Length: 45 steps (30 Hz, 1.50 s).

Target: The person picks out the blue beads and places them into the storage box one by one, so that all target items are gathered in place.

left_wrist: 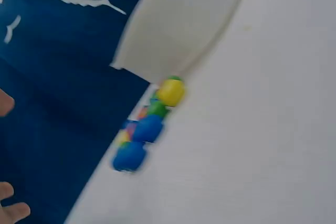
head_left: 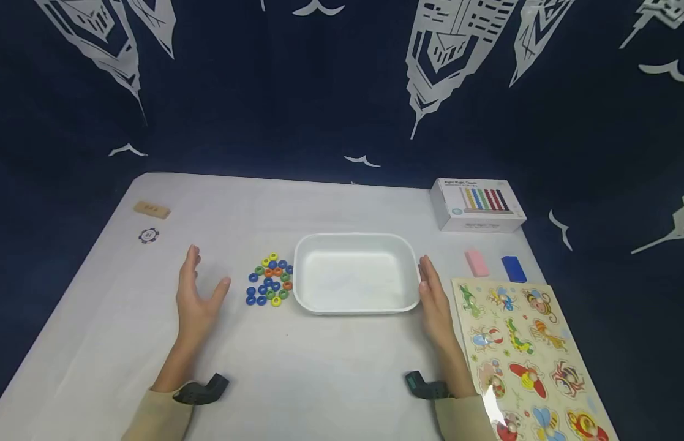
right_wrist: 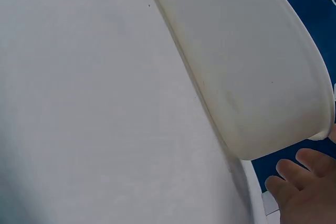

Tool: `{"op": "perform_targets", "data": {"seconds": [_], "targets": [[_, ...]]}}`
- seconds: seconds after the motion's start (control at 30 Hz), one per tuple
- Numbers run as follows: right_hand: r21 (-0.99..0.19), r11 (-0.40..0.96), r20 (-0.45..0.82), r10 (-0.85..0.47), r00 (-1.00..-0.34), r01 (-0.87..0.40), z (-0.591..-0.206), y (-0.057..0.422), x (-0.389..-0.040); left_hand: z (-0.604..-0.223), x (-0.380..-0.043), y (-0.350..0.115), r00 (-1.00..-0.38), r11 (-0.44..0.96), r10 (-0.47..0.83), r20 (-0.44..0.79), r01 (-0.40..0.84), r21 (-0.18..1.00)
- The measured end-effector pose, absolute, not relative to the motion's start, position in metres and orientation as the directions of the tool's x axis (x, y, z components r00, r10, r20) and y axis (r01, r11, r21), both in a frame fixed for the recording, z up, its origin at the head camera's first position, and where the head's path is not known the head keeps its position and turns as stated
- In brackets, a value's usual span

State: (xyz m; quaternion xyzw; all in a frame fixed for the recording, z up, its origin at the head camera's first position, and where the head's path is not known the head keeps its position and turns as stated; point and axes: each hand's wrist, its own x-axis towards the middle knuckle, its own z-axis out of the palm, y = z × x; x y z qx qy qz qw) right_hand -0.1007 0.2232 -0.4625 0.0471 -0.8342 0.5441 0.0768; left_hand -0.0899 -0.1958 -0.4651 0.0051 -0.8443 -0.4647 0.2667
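Note:
A white tray (head_left: 355,275) with a raised rim sits in the middle of the table. My right hand (head_left: 438,309) is at its right side, fingers straight and right at the rim; the right wrist view shows these fingers (right_wrist: 294,174) by the tray's end wall (right_wrist: 252,66). Left of the tray lies a cluster of small ring beads (head_left: 269,282) in blue, green, yellow and orange. My left hand (head_left: 195,300) is held apart from them, to their left, thumb and fingers spread with nothing between them. In the left wrist view the beads (left_wrist: 147,128) look blurred.
On the right lies an insect puzzle board (head_left: 515,343), with a pink block (head_left: 476,263) and a blue block (head_left: 514,269) behind it. A white box (head_left: 476,206) stands at the back right. A tan strip (head_left: 152,210) and a round chip (head_left: 149,236) lie back left.

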Motion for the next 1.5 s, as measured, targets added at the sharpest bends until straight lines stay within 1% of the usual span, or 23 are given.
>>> {"op": "perform_targets", "data": {"seconds": [0.1,0.23,0.3,0.4,0.53,0.7,0.9,1.1,1.2,1.23,1.33,1.37,1.43,1.5], "targets": [[-0.918,0.370,0.165,0.032,-0.986,-0.141,-0.457,0.219,-0.096,-0.478,-0.092,-0.190,-0.886,0.498,-0.216,0.411,0.262,0.827],[-0.920,0.372,0.136,0.017,-0.991,-0.120,-0.449,0.215,-0.093,-0.490,-0.094,-0.184,-0.927,0.451,-0.159,0.340,0.238,0.860],[-0.922,0.375,0.113,0.008,-0.994,-0.102,-0.448,0.213,-0.094,-0.493,-0.093,-0.182,-0.944,0.462,-0.144,0.298,0.202,0.864],[-0.919,0.389,0.079,0.008,-0.997,-0.069,-0.448,0.211,-0.094,-0.497,-0.093,-0.182,-0.958,0.523,-0.125,0.257,0.156,0.838],[-0.913,0.405,0.063,0.024,-0.998,-0.048,-0.449,0.208,-0.094,-0.500,-0.092,-0.184,-0.961,0.610,-0.096,0.258,0.148,0.778],[-0.909,0.414,0.060,0.020,-0.998,-0.047,-0.451,0.209,-0.095,-0.503,-0.092,-0.185,-0.964,0.671,-0.080,0.256,0.138,0.728],[-0.899,0.434,0.086,0.032,-0.996,-0.063,-0.474,0.219,-0.104,-0.506,-0.094,-0.183,-0.961,0.711,-0.056,0.272,0.153,0.686],[-0.905,0.422,0.084,0.036,-0.996,-0.061,-0.483,0.221,-0.106,-0.499,-0.093,-0.181,-0.963,0.707,-0.063,0.263,0.143,0.693],[-0.913,0.405,0.072,0.034,-0.997,-0.053,-0.479,0.219,-0.104,-0.481,-0.096,-0.179,-0.963,0.689,-0.122,0.240,0.092,0.719],[-0.912,0.406,0.071,0.034,-0.997,-0.052,-0.479,0.219,-0.104,-0.483,-0.102,-0.181,-0.954,0.685,-0.146,0.260,0.092,0.723],[-0.911,0.409,0.070,0.032,-0.997,-0.051,-0.479,0.219,-0.103,-0.488,-0.128,-0.181,-0.920,0.650,-0.179,0.349,0.156,0.744],[-0.909,0.412,0.078,0.035,-0.996,-0.056,-0.482,0.221,-0.104,-0.487,-0.138,-0.177,-0.911,0.601,-0.163,0.378,0.212,0.770],[-0.910,0.410,0.083,0.031,-0.996,-0.063,-0.481,0.222,-0.104,-0.472,-0.150,-0.159,-0.906,0.518,-0.105,0.411,0.303,0.800],[-0.910,0.409,0.082,0.027,-0.996,-0.064,-0.480,0.222,-0.104,-0.436,-0.150,-0.127,-0.920,0.410,-0.023,0.390,0.347,0.843]]}}
